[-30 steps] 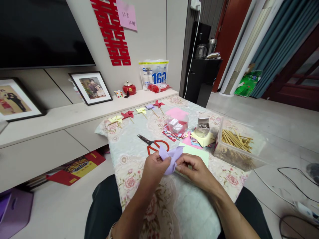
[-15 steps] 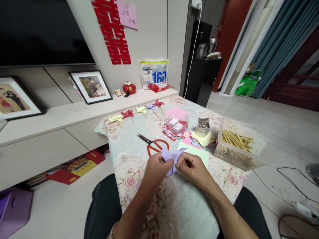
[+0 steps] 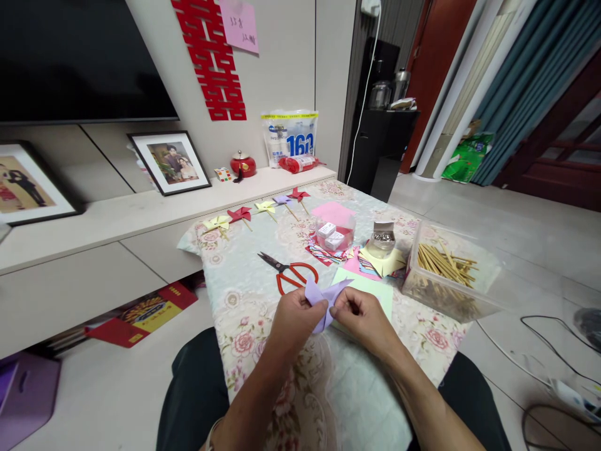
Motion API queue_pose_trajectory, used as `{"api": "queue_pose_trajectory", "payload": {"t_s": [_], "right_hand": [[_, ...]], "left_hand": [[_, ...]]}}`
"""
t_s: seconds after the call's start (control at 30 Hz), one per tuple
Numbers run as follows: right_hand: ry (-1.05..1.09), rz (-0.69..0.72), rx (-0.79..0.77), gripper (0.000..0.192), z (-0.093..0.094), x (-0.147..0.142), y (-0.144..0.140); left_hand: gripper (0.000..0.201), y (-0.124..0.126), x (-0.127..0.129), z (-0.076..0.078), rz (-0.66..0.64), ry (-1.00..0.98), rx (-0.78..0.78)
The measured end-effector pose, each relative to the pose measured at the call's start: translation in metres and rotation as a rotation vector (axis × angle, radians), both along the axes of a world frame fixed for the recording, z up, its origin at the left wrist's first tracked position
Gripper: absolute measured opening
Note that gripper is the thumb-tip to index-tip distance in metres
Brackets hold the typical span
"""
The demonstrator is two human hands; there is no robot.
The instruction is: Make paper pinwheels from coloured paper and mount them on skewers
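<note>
Over the cloth: left hand and right hand both pinching purple paper.
Risk noted: a slack left pinch could let it unfold; a hard right tug could tear it.

Against 1.0 s ago: purple paper sits slightly farther to the right, left hand shifted with it. Its right-hand blade now looks narrower and extends farther over the green sheet. Gap between thumb tips reduced; right hand has its thumb closer to the paper's middle. Against 0.5 s ago: only a very slight shift of the camera view.
</note>
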State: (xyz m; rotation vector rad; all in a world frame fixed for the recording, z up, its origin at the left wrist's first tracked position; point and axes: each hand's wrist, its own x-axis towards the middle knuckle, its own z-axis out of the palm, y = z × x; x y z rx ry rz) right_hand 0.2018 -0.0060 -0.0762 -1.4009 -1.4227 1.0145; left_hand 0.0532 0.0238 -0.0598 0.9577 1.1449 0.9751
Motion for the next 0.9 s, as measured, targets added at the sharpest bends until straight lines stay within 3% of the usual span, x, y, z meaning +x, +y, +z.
{"api": "queue_pose_trajectory", "payload": {"t_s": [0.33,0.7,0.9], "right_hand": [[-0.001,-0.006,0.002,0.013,0.001,-0.001,0.0],[0.003,-0.001,0.001,0.016,-0.001,-0.001,0.001],[0.052,0.019,-0.012,0.024,0.009,0.006,-0.003]], "left_hand": [[0.014,-0.003,0.002,0.007,-0.002,-0.013,0.0],[0.012,-0.002,0.001,0.0,-0.033,0.061,0.038],[0.012,0.001,-0.006,-0.003,-0.063,0.086,0.052]]}}
